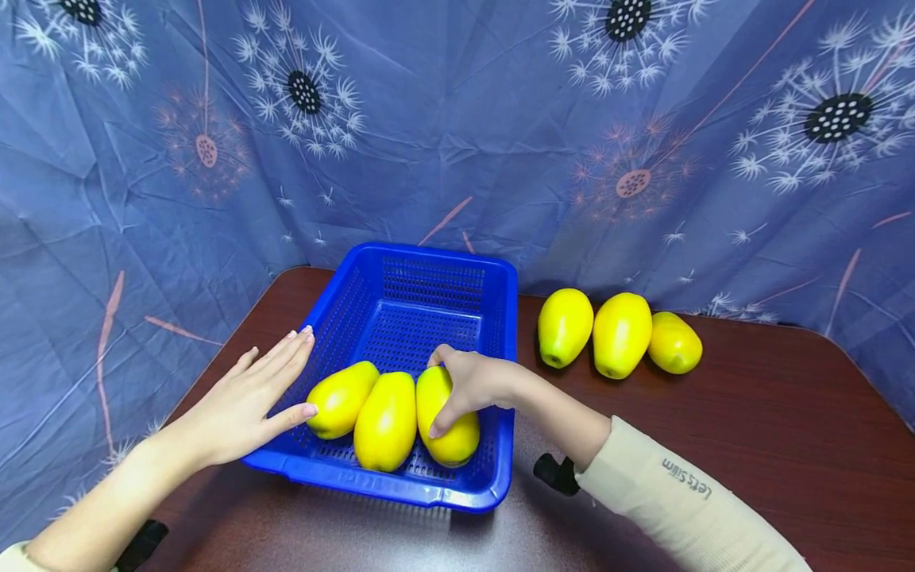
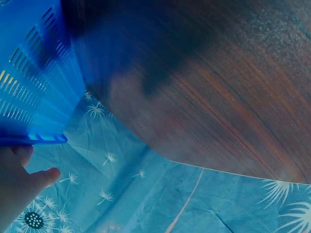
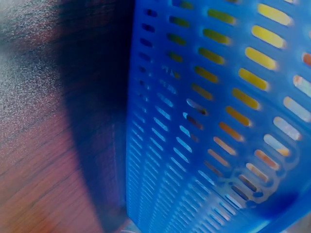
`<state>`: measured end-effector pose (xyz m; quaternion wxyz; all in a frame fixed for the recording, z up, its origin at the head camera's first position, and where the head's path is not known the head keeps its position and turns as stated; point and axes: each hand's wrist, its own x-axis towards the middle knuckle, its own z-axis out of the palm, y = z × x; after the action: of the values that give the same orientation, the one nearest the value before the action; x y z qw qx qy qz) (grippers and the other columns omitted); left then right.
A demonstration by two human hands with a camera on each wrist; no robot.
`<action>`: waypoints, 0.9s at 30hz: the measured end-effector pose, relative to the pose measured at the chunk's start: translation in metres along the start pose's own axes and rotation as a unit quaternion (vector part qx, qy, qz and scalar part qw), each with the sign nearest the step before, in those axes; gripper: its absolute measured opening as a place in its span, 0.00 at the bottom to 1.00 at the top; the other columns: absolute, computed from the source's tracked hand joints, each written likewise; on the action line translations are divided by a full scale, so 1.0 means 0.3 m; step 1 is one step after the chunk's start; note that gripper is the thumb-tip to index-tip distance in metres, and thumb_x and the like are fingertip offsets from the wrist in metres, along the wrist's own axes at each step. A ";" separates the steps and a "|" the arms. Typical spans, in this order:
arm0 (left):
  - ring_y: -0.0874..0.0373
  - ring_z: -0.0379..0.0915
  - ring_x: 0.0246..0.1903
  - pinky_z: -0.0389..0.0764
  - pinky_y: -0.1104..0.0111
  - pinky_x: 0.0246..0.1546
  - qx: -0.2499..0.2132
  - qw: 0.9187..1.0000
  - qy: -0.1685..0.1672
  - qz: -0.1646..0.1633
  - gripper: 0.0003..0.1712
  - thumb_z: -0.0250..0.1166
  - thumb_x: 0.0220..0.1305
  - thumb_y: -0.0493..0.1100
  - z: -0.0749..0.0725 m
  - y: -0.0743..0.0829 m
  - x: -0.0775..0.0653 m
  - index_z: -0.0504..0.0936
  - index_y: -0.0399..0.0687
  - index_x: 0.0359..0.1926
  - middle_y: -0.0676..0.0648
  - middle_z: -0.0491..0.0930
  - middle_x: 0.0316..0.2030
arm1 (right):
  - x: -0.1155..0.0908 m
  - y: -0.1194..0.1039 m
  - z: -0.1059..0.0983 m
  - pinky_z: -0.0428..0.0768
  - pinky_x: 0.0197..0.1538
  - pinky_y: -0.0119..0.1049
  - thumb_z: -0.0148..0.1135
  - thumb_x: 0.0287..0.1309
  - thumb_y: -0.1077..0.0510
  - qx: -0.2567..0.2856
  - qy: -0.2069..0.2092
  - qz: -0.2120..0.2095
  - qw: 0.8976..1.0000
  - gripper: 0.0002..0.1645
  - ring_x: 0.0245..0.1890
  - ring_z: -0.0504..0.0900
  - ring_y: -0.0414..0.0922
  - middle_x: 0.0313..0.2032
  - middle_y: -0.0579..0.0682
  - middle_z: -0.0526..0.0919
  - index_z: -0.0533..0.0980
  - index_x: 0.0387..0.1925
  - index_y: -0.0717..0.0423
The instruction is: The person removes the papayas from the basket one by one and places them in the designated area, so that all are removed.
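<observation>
Inside a blue plastic basket (image 1: 468, 498), three yellow papayas lie side by side along the near end. My right hand (image 1: 472, 387) reaches over the basket's right side and grips the rightmost papaya (image 1: 457, 439), thumb on its near face and fingers over the far end. To its left lie the middle papaya (image 1: 386, 425) and the left papaya (image 1: 341, 401). My left hand (image 1: 246, 401) rests at the basket's left rim with fingers extended, the thumb tip overlapping the left papaya. In the left wrist view, the left hand (image 2: 19, 179) shows just under the basket rim (image 2: 34, 141).
Three more yellow papayas, a left one (image 1: 565, 327), a middle one (image 1: 622, 334) and a smaller right one (image 1: 675, 343), sit in a row on the brown wooden table (image 1: 750, 421), right of the basket. A blue dandelion-print cloth (image 1: 457, 103) hangs behind the table.
</observation>
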<state>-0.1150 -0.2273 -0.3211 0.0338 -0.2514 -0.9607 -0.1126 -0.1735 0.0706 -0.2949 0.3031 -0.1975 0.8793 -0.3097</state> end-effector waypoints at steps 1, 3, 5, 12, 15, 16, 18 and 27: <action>0.48 0.39 0.71 0.44 0.41 0.63 0.000 1.000 0.000 0.000 0.45 0.52 0.65 0.61 0.000 0.000 0.000 0.47 0.42 0.72 0.43 0.45 0.72 | 0.000 0.000 -0.003 0.76 0.38 0.35 0.80 0.30 0.59 0.006 0.000 -0.002 1.000 0.43 0.35 0.75 0.45 0.35 0.50 0.75 0.64 0.50 0.53; 0.49 0.38 0.71 0.44 0.41 0.63 0.000 1.000 0.002 0.001 0.45 0.52 0.65 0.61 0.000 -0.001 0.001 0.47 0.42 0.72 0.43 0.45 0.72 | -0.002 -0.001 -0.008 0.76 0.38 0.35 0.79 0.30 0.60 0.012 0.000 -0.005 1.000 0.43 0.35 0.76 0.45 0.35 0.50 0.76 0.64 0.51 0.52; 0.49 0.38 0.71 0.44 0.41 0.63 0.000 1.000 0.002 0.002 0.45 0.52 0.65 0.61 0.001 -0.003 0.001 0.46 0.43 0.72 0.43 0.45 0.72 | -0.005 -0.002 -0.015 0.76 0.38 0.35 0.79 0.30 0.60 0.013 0.001 -0.007 1.000 0.44 0.35 0.76 0.45 0.35 0.50 0.76 0.64 0.51 0.52; 0.49 0.37 0.71 0.41 0.41 0.64 0.000 1.000 -0.001 0.001 0.45 0.52 0.66 0.61 -0.001 -0.004 0.001 0.46 0.43 0.73 0.43 0.45 0.72 | -0.019 -0.004 -0.060 0.76 0.42 0.36 0.79 0.32 0.58 0.042 0.015 -0.011 0.999 0.45 0.39 0.75 0.46 0.39 0.51 0.75 0.63 0.53 0.52; 0.48 0.38 0.71 0.42 0.41 0.63 0.000 1.000 0.001 0.001 0.45 0.52 0.65 0.61 0.001 -0.004 0.002 0.47 0.42 0.72 0.43 0.45 0.72 | -0.027 0.003 -0.085 0.76 0.43 0.37 0.78 0.33 0.57 0.073 0.016 -0.014 0.997 0.45 0.41 0.74 0.48 0.43 0.53 0.73 0.63 0.55 0.51; 0.48 0.38 0.71 0.43 0.41 0.63 0.000 1.000 0.001 0.001 0.45 0.52 0.65 0.61 0.001 -0.004 0.002 0.47 0.42 0.72 0.43 0.45 0.72 | -0.030 0.006 -0.093 0.76 0.44 0.38 0.78 0.33 0.57 0.087 0.014 -0.016 0.996 0.45 0.42 0.74 0.49 0.45 0.54 0.72 0.63 0.55 0.51; 0.48 0.39 0.71 0.43 0.41 0.63 0.000 1.000 0.001 0.001 0.45 0.52 0.65 0.61 0.002 -0.003 0.003 0.47 0.42 0.72 0.43 0.45 0.72 | -0.038 0.013 -0.109 0.76 0.44 0.39 0.77 0.35 0.57 0.116 0.010 -0.024 0.993 0.45 0.44 0.73 0.51 0.48 0.56 0.69 0.62 0.56 0.51; 0.48 0.38 0.71 0.44 0.40 0.63 -0.002 1.000 0.000 0.001 0.45 0.52 0.65 0.61 -0.003 -0.005 0.005 0.47 0.42 0.72 0.43 0.45 0.72 | -0.072 0.044 -0.165 0.76 0.46 0.42 0.71 0.40 0.61 0.238 -0.018 -0.056 0.969 0.45 0.42 0.76 0.53 0.51 0.61 0.65 0.57 0.60 0.52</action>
<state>-0.1170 -0.2282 -0.3202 0.0334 -0.2529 -0.9601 -0.1143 -0.1921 0.1128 -0.2639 0.3396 -0.1747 0.7621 -0.5228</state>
